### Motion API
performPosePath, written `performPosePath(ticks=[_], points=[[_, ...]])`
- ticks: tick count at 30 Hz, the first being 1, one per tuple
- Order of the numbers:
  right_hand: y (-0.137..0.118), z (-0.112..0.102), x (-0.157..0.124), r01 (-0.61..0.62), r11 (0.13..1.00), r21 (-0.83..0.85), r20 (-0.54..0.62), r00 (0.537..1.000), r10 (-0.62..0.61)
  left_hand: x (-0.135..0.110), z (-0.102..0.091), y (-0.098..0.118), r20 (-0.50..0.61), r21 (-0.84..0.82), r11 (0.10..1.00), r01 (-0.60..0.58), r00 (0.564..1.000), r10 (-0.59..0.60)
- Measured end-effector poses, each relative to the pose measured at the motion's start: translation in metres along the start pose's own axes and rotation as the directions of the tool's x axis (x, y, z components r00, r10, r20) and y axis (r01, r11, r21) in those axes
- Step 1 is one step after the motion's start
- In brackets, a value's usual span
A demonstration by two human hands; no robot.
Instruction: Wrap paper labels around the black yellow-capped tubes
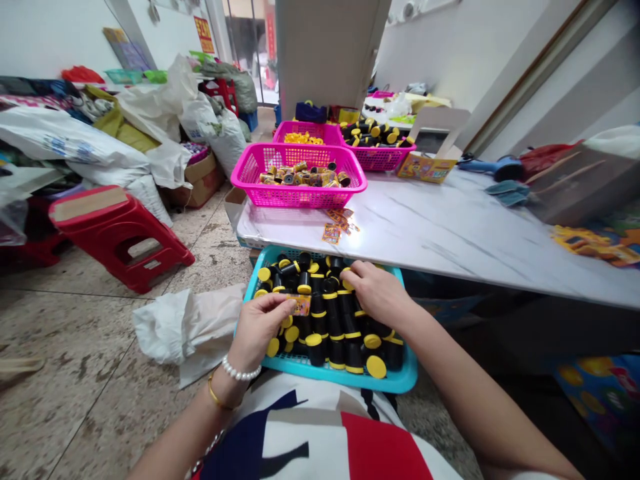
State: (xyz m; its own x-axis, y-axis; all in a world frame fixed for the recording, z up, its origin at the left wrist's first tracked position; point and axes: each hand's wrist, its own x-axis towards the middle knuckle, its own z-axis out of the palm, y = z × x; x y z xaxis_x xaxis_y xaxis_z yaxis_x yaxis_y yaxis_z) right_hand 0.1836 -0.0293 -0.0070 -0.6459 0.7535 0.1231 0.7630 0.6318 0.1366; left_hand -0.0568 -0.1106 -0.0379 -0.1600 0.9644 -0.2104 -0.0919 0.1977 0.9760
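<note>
A turquoise basket (400,380) rests on my lap, filled with several black tubes with yellow caps (330,320). My left hand (260,327) is closed, pinching a small orange printed sticker (301,305) over the tubes at the basket's left. My right hand (377,290) is curled, fingers down among the tubes at the basket's far side, gripping one of them.
A white marble-look table (450,227) stands ahead with pink baskets (300,193) of labelled tubes, loose stickers (337,223) and a small printed box (425,168). A red stool (120,233), white bags (75,147) and a crumpled white bag (185,327) lie on the floor at left.
</note>
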Motion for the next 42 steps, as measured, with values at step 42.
performPosePath(ticks=[42], points=[[-0.087, -0.009, -0.024, -0.074, 0.002, 0.997, 0.059, 0.816, 0.574, 0.002, 0.025, 0.004, 0.476, -0.571, 0.623, 0.534, 0.834, -0.279]])
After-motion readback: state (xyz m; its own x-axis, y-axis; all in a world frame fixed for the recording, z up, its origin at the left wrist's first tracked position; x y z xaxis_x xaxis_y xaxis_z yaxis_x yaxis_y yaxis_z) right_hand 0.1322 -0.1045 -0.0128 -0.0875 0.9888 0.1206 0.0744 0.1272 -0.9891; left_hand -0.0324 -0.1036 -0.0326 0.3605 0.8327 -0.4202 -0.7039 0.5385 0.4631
